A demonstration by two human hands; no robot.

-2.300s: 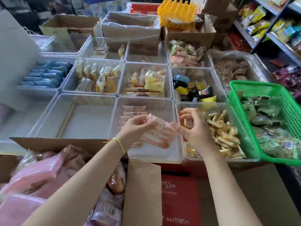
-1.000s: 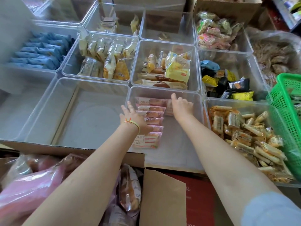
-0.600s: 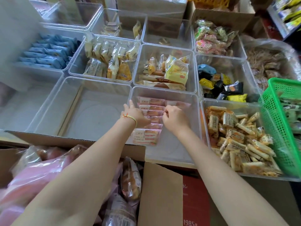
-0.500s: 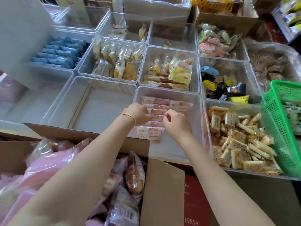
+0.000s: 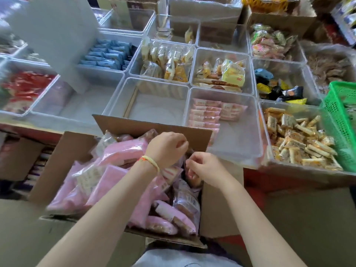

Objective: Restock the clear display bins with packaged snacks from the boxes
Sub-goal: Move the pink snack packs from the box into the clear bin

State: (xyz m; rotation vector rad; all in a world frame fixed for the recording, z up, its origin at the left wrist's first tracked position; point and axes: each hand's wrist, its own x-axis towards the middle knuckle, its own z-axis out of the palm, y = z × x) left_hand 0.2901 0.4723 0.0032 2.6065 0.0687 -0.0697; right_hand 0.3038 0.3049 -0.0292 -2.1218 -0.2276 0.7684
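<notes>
Open brown cardboard box [image 5: 123,126] near the person, packed with pink plastic-wrapped snack packets [image 5: 115,182]; some wrappers clear, showing brown cake inside. Both hands over the box's far right corner.

Left hand [image 5: 166,148], yellow-orange band at the wrist: fingers curled under, knuckles up, above the packets. Whether it grips anything, cannot tell; blurred.

Right hand [image 5: 205,168]: fingers curled down among the packets, close beside the left hand. Hold on a packet not clear.

Just beyond the box, clear plastic display bin [image 5: 248,151], part filled: neat column of small pink-wrapped bars [image 5: 205,116] along its left wall, one more beside the top of the column. Rest of its floor bare.

To its left, clear bin [image 5: 123,97] with nothing but a pale liner. To its right, clear bin of gold-wrapped stick snacks [image 5: 296,137], with a green plastic mesh basket [image 5: 339,120] at its right side.

Row behind: bins of blue packets [image 5: 106,56], yellow-and-clear packets [image 5: 167,64], yellow cake packs [image 5: 229,74], black and yellow wrapped pieces [image 5: 281,91]. Far left, red packets [image 5: 25,87]. Cardboard cartons [image 5: 204,10] at the back.
</notes>
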